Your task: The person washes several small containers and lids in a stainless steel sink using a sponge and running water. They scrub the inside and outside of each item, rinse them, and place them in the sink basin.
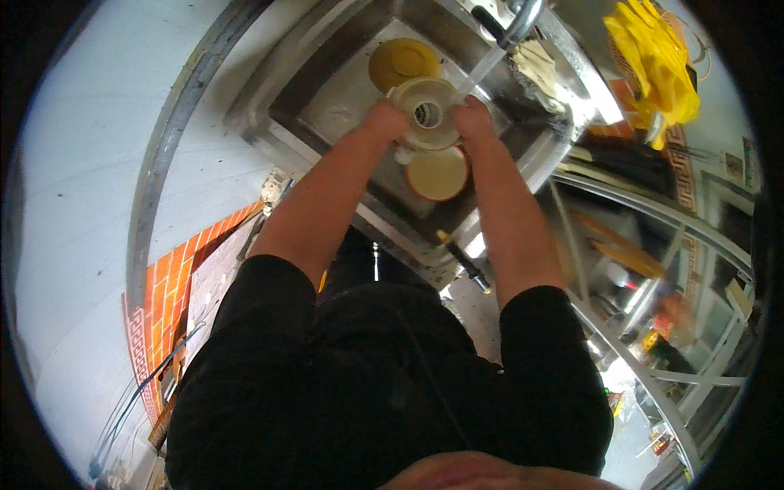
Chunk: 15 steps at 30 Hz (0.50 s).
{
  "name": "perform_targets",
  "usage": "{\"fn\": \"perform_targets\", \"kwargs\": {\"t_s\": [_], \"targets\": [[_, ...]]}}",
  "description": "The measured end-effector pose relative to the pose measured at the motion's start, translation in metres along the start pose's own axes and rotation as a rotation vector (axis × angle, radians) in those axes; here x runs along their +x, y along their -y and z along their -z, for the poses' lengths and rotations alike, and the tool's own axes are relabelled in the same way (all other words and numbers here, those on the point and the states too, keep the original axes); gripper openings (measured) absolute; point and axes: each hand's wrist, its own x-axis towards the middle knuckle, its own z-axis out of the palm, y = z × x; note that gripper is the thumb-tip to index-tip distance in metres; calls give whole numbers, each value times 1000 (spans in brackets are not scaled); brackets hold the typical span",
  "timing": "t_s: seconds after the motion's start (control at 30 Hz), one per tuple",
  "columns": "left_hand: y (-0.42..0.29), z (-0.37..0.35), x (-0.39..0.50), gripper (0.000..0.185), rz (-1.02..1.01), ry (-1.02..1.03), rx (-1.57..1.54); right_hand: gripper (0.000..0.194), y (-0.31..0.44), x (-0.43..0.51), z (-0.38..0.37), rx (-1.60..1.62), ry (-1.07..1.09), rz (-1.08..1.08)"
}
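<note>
Both hands hold a round, cream-coloured part with a central hole (404, 92) over the sink basin. My left hand (389, 119) grips its left rim, and my right hand (471, 117) grips the right one. Water (484, 67) runs from the metal faucet (523, 24) and falls close to my right hand. Behind the part, a yellow round dish or lid (401, 58) lies in the basin. Nearer to me is a pale disc with an orange rim (437, 174). My fingertips are mostly hidden.
The stainless steel sink (334, 116) surrounds my hands. A pale cloth (536, 64) lies beside the faucet. Yellow rubber gloves (655, 67) hang at the right. A black-handled tool (463, 262) rests at the sink's near edge. Metal racks (649, 208) stand to the right.
</note>
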Motion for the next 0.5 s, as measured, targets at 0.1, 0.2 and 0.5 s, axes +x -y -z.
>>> {"fn": "perform_targets", "kwargs": {"t_s": [0.1,0.2,0.5], "targets": [[5,-3,7,46,-66,168,254,65,11,-10,1,-191,44,75],[-3,-11,8,43,-15,164,262,70,13,-31,1,-379,16,102],[-6,-38,42,54,133,-105,-380,61,0,-48,17,282,134,-134]]}}
